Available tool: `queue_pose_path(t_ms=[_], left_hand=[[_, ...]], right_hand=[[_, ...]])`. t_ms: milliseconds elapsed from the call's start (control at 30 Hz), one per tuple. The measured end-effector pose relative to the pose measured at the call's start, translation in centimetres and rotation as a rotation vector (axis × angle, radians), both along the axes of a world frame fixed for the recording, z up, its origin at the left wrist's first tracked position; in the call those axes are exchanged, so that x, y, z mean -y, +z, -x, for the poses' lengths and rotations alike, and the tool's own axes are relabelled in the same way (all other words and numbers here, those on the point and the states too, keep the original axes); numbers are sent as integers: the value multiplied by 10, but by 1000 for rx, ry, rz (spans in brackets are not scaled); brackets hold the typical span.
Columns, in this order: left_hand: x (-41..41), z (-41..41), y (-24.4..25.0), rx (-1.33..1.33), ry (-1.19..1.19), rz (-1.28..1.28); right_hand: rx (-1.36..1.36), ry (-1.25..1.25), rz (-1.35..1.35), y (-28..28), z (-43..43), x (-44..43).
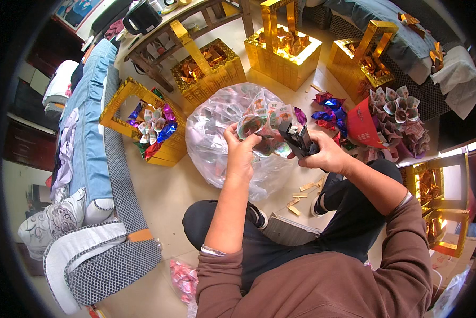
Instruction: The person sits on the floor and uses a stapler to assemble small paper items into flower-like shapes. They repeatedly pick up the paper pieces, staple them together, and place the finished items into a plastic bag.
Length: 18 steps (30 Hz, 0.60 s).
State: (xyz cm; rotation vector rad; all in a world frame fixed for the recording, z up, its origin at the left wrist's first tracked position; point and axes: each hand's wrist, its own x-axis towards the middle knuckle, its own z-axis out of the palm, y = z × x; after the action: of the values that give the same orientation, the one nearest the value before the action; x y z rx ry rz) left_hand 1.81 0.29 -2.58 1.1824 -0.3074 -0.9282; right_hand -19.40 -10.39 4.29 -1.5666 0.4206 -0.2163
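My left hand [240,149] pinches the edge of a cluster of rolled paper notes [268,119], curled into cones and printed like banknotes. In my right hand [323,151] is a black stapler [297,139], its head close to the right side of the cluster. Beneath both hands a large clear plastic bag [214,151] filled with similar paper pieces rests on the floor. Right of the stapler lie red and blue foil decorations [331,111]. Beyond them stand more paper cones [401,105] beside a red printed container [363,125]. My fingertips are partly hidden.
Several gold foil baskets stand in an arc, including one with coloured foil [154,153] and one at the top centre [281,67]. A sofa [130,190] runs along the left. Small tan strips [300,195] lie on the floor near my feet.
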Motion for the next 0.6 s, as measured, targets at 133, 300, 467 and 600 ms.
queue_pose_path(t_ms=[133, 300, 467, 600], left_hand=[[4, 7, 6, -39, 2, -1], [5, -3, -1, -161, -122, 97], [8, 8, 10, -28, -74, 112], [6, 13, 13, 208, -92, 104]], right_hand=[[96, 3, 124, -6, 0, 1], [-32, -54, -68, -2, 1, 1], [-14, -81, 62, -16, 4, 13], [-18, -13, 265, -8, 2, 12]])
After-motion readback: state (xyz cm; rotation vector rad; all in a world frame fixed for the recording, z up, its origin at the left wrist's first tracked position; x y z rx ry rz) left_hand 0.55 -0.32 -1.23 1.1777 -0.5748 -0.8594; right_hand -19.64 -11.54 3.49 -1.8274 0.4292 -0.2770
